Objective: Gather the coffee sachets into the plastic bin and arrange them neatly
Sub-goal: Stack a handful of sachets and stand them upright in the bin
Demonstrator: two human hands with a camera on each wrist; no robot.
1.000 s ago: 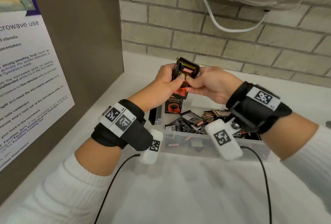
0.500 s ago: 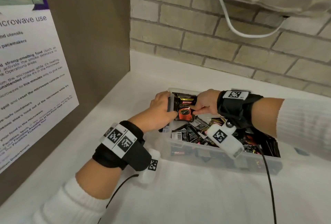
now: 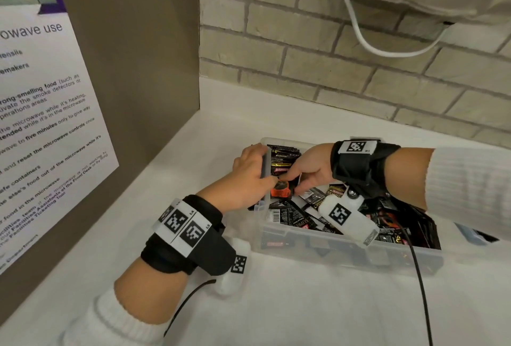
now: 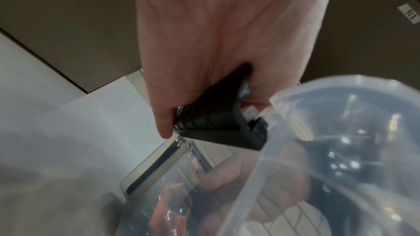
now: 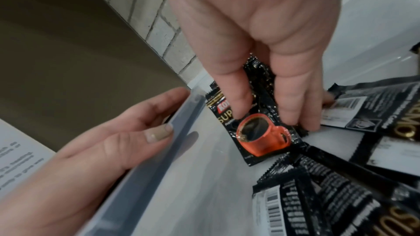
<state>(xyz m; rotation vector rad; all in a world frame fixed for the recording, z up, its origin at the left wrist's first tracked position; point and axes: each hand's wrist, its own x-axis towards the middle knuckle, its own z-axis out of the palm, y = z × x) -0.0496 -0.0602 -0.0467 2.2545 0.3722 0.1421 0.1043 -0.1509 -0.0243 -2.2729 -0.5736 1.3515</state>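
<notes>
**Sachets Lowered Into Bin Corner**

Both hands have descended since a second ago. Left hand [image 3: 249,177] clasps the plastic bin [image 3: 345,257] at its 9 o'clock end wall. Right hand [image 3: 309,171] pinches a stack of coffee sachets [image 5: 261,132] inside that end; loose sachets [image 3: 304,213] lie toward 3 o'clock. Bin rests on the white counter [image 3: 304,312].

The plastic bin [image 3: 326,256] was clear, rectangular and open-topped, and stood on the white worktop [image 3: 304,312] near the brick wall. A stack of coffee sachets [image 3: 282,164], black with gold lettering and an orange cup printed on the front, stood against its left end wall. Loose sachets [image 5: 329,195] lay jumbled and overlapping across the bin floor, some showing barcodes.
</notes>
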